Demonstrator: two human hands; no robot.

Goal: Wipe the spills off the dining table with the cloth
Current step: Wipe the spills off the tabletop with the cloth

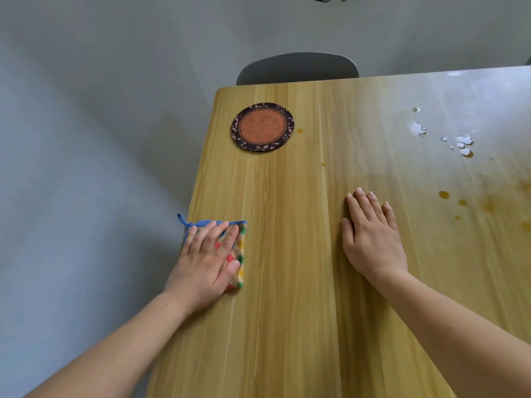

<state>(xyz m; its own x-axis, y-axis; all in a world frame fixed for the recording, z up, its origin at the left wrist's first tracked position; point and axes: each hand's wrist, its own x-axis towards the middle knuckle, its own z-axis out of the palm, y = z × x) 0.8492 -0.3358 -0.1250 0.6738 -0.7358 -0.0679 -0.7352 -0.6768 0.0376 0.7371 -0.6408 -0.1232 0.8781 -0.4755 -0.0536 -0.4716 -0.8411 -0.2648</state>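
Both hands lie flat: left hand (207, 255) is pressed on the cloth (236, 254) at eight o'clock, right hand (372, 237) braced on the bench (287, 326); spills (444, 194) await at three o'clock.

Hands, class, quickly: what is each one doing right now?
Left hand: open, fingers flat, pressing on the cloth at the table edge.
Right hand: open, flat on the bare table, holding nothing.

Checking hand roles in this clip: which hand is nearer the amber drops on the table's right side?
Right. The right hand lies flat on the table just left of the amber drops; the left hand presses the cloth at the table's far left edge.
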